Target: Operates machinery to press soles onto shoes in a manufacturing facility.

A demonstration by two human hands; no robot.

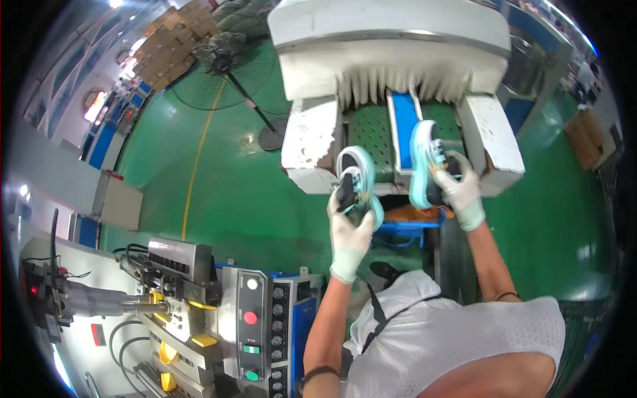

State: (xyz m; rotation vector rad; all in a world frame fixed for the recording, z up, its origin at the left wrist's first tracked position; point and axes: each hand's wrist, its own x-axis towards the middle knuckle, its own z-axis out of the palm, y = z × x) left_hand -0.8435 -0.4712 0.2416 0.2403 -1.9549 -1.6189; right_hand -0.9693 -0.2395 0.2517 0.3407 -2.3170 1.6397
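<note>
In a white glove, my left hand (pixel 350 239) grips a sneaker (pixel 359 179) with a black upper and a pale turquoise and white sole. My right hand (pixel 462 193), gloved as well, is closed around a matching sneaker (pixel 424 166). Both shoes are held up in front of a white machine (pixel 391 46), tilted so their soles face right on the left shoe and left on the right one. Behind them, a green perforated conveyor belt (pixel 370 136) runs under a fringe of pale strips (pixel 405 86). A blue strip (pixel 403 126) divides the belt.
Below the conveyor's end is a blue stand (pixel 405 231) with something orange-brown on it. A control panel (pixel 251 325) with buttons belongs to a machine at lower left. A pedestal fan (pixel 222 63) stands at far left, near stacked cartons (pixel 174 43).
</note>
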